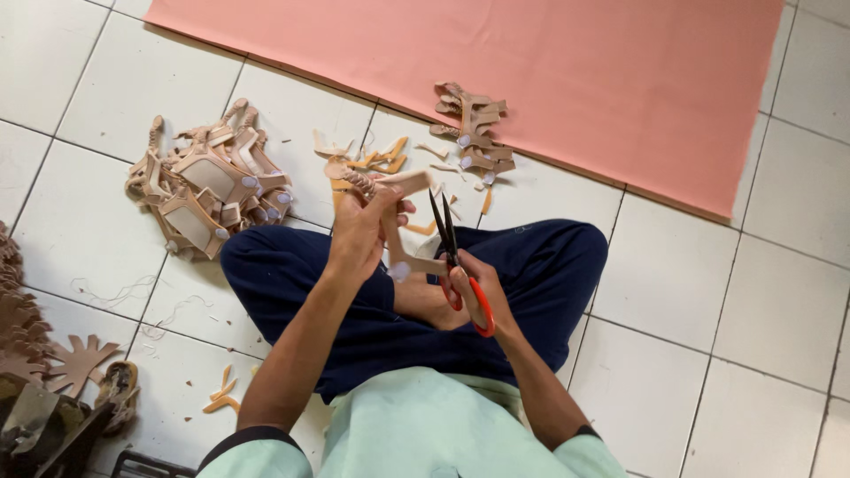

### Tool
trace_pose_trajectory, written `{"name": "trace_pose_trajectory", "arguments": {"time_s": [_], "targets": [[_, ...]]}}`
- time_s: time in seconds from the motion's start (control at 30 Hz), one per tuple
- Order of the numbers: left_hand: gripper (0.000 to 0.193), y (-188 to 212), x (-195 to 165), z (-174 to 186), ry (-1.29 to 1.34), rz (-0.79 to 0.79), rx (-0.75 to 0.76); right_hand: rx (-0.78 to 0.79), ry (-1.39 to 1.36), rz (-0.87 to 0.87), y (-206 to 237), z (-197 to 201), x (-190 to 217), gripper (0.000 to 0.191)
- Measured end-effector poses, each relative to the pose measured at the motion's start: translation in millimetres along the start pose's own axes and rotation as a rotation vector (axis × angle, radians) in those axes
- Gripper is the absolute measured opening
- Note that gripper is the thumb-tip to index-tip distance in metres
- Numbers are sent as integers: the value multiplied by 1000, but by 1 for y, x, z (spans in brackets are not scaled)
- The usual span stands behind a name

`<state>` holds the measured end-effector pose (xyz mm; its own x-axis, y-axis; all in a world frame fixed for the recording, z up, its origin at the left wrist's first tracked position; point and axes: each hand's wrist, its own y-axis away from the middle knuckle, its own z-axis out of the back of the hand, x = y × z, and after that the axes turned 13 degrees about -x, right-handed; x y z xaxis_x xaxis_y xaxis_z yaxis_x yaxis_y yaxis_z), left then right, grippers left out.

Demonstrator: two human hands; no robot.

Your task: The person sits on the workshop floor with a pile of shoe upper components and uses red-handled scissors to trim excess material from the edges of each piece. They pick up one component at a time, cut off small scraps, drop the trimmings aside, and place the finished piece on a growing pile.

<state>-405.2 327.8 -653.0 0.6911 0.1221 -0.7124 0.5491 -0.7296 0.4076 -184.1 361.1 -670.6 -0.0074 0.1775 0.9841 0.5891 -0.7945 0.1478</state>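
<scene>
One pair of scissors [456, 257], one pink sheet [575, 80], two strap piles [205, 181].

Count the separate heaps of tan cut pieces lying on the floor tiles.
3: a large heap at left, a small heap by the pink sheet, a darker heap at the frame's left edge, partly cropped.

Seated cross-legged on the tiled floor [726, 301], the left hand [361, 232] holds a tan cut-out strap piece [396, 232] while the right hand [474, 288] works orange-handled scissors [453, 257] beside it.
</scene>
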Motion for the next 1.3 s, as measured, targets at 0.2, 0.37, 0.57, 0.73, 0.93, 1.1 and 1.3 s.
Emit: {"name": "trace_pose_trajectory", "arguments": {"time_s": [0.2, 0.37, 0.57, 0.73, 0.93, 1.1, 1.3], "targets": [[22, 16, -2, 1, -195, -33, 84, -5, 9, -14, 1, 3, 10, 63], [19, 23, 0, -2, -170, -19, 83, -30, -30, -41, 4, 4, 0, 59], [24, 6, -25, -4, -591, -92, 41, -81, -74, -61, 7, 9, -8, 54], [37, -4, -64, -3, -1114, -481, 273, 32, 160, 31, 2, 19, 12, 61], [48, 10, -78, -14, -1093, -470, 440, 87, 274, 11, 6, 19, 31, 68], [48, 17, -83, -17, -1076, -314, 406, 61, 295, -45, 9, 21, 28, 67], [44, 12, -74, -9, -885, -259, 462, 24, 248, -45, 13, 19, 19, 58]]}}
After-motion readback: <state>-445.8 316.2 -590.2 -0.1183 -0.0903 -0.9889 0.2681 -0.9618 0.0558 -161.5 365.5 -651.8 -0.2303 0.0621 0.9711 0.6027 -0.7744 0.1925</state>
